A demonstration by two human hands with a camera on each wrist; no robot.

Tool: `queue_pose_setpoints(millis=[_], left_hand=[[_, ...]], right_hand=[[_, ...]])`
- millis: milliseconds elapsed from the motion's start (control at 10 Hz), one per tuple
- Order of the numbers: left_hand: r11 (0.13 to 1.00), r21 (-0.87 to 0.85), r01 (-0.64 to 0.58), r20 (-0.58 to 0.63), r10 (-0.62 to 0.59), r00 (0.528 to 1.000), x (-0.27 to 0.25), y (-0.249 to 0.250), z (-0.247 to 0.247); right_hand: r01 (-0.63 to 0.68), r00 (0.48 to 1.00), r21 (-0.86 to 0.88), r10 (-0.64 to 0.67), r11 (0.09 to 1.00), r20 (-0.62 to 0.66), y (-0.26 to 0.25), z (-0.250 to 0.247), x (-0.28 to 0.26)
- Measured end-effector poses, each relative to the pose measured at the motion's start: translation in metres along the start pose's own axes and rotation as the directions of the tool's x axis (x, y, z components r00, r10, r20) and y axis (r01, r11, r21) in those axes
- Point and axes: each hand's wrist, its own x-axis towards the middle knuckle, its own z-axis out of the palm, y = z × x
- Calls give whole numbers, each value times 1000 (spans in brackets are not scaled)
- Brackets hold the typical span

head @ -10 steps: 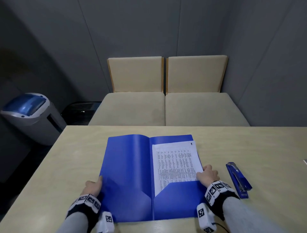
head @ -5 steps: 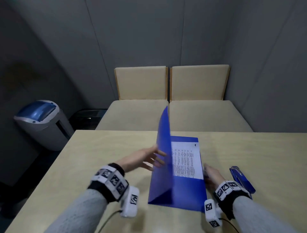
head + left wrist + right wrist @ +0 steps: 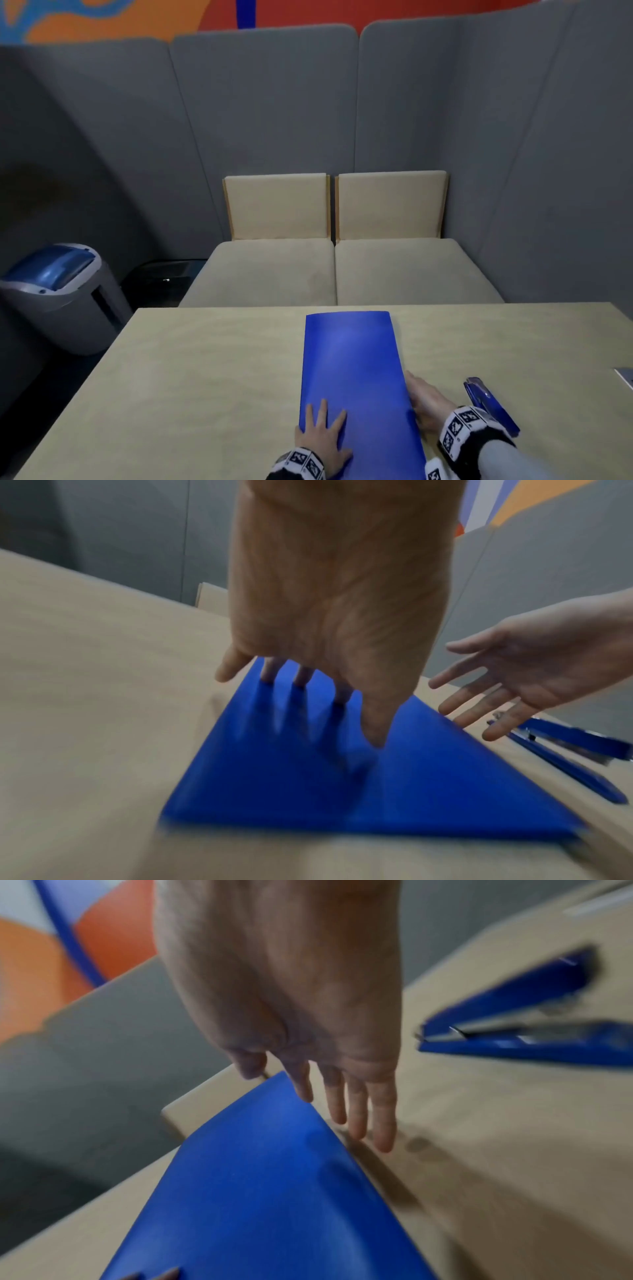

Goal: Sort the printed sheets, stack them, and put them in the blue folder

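Pressing closed blue folder (image 3: 352, 370), left hand (image 3: 322, 435) flat

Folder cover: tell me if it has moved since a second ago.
Yes. The folder cover swung from lying open on the left over to the right and now lies shut on the table, left hand pressing it.

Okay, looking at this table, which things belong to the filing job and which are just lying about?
Part of the job:
- folder, closed flat on the table
- left hand, flat on its cover
- right hand, open at its right edge

Just lying about:
- stapler, right of the folder
- bin, on the floor to the left
- two seats behind the table
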Motion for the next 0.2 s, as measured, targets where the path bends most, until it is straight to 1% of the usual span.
queue_pose_setpoints(millis=[100,200], left_hand=[[999,47,-17,31,16,999,3,-1,-43],[996,-53,-67,-91,62,994,11,-14,-120]], right_hand=[[112,994,-144,-112,983,10,-21,-14,25],[236,964,-255,-259,938,-60,-104,-42,-15]])
